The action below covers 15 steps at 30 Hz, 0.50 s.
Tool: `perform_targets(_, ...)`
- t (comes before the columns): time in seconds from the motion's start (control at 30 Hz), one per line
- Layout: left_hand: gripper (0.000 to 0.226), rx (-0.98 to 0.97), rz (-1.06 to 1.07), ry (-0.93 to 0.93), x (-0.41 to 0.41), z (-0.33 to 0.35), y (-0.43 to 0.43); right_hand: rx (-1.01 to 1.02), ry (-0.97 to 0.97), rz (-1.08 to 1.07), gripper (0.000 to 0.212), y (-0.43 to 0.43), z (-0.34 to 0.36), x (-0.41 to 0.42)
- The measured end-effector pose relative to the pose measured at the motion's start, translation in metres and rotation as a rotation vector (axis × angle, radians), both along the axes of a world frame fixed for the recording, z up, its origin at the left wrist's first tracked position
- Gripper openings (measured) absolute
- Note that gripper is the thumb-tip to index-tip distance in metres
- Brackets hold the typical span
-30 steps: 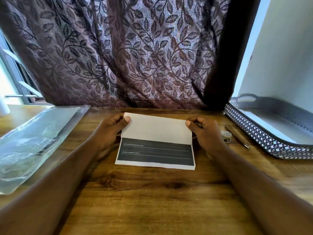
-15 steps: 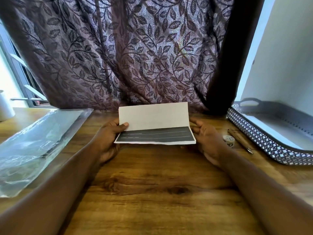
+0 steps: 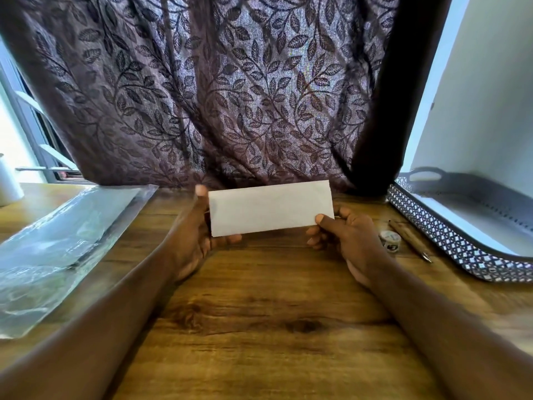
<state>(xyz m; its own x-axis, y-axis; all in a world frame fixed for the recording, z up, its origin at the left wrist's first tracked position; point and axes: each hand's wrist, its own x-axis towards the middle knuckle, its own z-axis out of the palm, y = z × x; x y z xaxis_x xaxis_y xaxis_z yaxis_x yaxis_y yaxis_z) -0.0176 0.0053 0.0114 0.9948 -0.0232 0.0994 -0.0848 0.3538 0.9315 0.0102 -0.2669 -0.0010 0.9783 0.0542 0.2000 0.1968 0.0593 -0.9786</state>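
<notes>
A folded white paper (image 3: 269,207) is held upright above the wooden table (image 3: 265,327), its blank side facing me. My left hand (image 3: 196,235) grips its left edge, thumb up along the side and fingers curled under the bottom corner. My right hand (image 3: 346,235) pinches its lower right corner between thumb and fingers. The paper's printed dark side is hidden.
A clear plastic sleeve (image 3: 57,243) lies on the table at the left, with a white cup (image 3: 8,183) behind it. At the right sit a small round tub (image 3: 390,240), a pen (image 3: 409,241) and a grey patterned tray (image 3: 450,241). A leaf-patterned curtain (image 3: 216,90) hangs behind.
The paper has been folded shut and lifted off the table; the dark printed band no longer shows. Both hands rose with it and now hold it upright.
</notes>
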Motion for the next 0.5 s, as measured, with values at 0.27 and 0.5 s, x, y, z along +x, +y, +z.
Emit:
perform_targets(0.27,0.035,0.169,0.058,-0.062,-0.006,0.0,-0.013,0.252,-0.033,0.089,0.039,0.006,0.009,-0.009)
perform_targets(0.5,0.036,0.086,-0.027,-0.119,-0.019,-0.003,-0.051,-0.006,0.035,0.283,0.066,0.045,-0.005,-0.025)
